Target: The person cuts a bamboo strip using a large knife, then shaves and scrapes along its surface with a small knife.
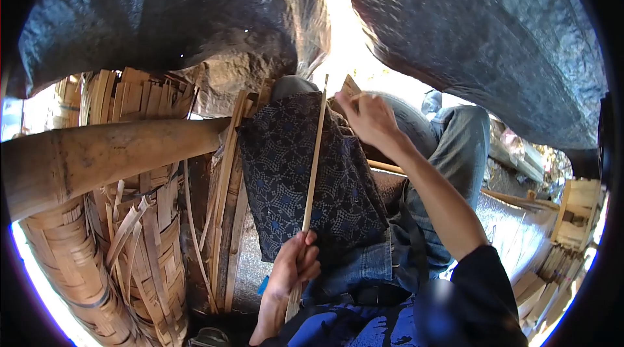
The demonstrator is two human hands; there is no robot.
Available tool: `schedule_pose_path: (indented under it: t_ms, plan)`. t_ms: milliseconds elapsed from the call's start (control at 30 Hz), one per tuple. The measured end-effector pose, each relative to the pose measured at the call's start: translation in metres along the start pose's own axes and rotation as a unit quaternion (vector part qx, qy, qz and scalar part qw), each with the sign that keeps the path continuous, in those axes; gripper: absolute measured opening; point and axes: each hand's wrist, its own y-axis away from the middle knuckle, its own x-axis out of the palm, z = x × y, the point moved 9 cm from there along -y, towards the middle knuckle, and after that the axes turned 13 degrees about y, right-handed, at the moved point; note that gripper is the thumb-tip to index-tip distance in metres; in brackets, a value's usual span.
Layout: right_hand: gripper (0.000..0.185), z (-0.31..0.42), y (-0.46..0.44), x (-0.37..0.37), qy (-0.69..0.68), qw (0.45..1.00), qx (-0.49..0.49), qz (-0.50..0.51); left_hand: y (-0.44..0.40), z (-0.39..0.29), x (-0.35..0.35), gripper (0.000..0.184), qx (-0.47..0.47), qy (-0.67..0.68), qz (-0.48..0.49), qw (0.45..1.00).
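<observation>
My left hand is closed around the lower part of a long thin bamboo strip, whose tail end shows below the fist. The strip slants up and away over a dark patterned cloth spread across my lap. My right hand is to the right of the strip's far end, apart from it, with fingers curled and one digit pointing left. A flat brownish piece shows just beyond that hand. Whether the fingers grip it, I cannot make out.
A thick bamboo pole juts in from the left above tall woven bamboo baskets. Upright bamboo slats stand beside my left leg. Dark plastic sheeting hangs overhead. Cut bamboo pieces lie at the right.
</observation>
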Motion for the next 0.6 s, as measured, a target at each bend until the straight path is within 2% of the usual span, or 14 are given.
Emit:
schedule_pose_path:
  t_ms: [67,133,200,267,333,400,433,467,533,567,600]
  plan:
    - [0.069,0.026,0.033,0.002,0.006,0.997,-0.067,0.037,-0.01,-0.006,0.008,0.028,0.008,0.0,0.013,1.0]
    - [0.066,0.044,0.059,-0.001,0.019,0.991,-0.135,-0.007,-0.016,-0.015,0.014,0.03,0.027,-0.095,0.016,0.995]
    - [0.071,0.047,0.072,-0.005,0.003,0.992,-0.125,-0.003,-0.017,-0.022,0.016,0.032,0.049,-0.141,0.007,0.989]
    - [0.069,0.047,0.077,-0.011,-0.017,0.993,-0.118,-0.01,-0.013,-0.04,0.025,0.035,0.138,-0.25,-0.013,0.958]
    - [0.07,0.047,0.075,-0.011,-0.02,0.993,-0.119,-0.019,-0.013,-0.045,0.028,0.033,0.141,-0.261,-0.032,0.955]
    - [0.064,0.048,0.071,-0.01,0.007,0.993,-0.117,-0.016,-0.021,-0.052,0.023,0.029,0.186,-0.316,-0.051,0.929]
    - [0.064,0.049,0.07,-0.008,0.006,0.993,-0.119,-0.017,-0.021,-0.058,0.019,0.022,0.229,-0.377,-0.086,0.893]
    - [0.065,0.05,0.069,-0.004,0.016,0.992,-0.126,-0.004,-0.021,-0.056,0.016,0.022,0.229,-0.377,-0.086,0.893]
    - [0.065,0.049,0.07,0.006,0.026,0.991,-0.131,0.012,-0.01,-0.063,0.032,0.017,0.311,-0.574,-0.116,0.749]
    - [0.066,0.05,0.072,0.003,0.042,0.989,-0.142,-0.024,-0.009,-0.061,0.035,0.017,0.308,-0.573,-0.117,0.75]
    - [0.066,0.052,0.074,0.001,0.059,0.985,-0.153,-0.059,-0.008,-0.059,0.038,0.016,0.302,-0.62,-0.146,0.709]
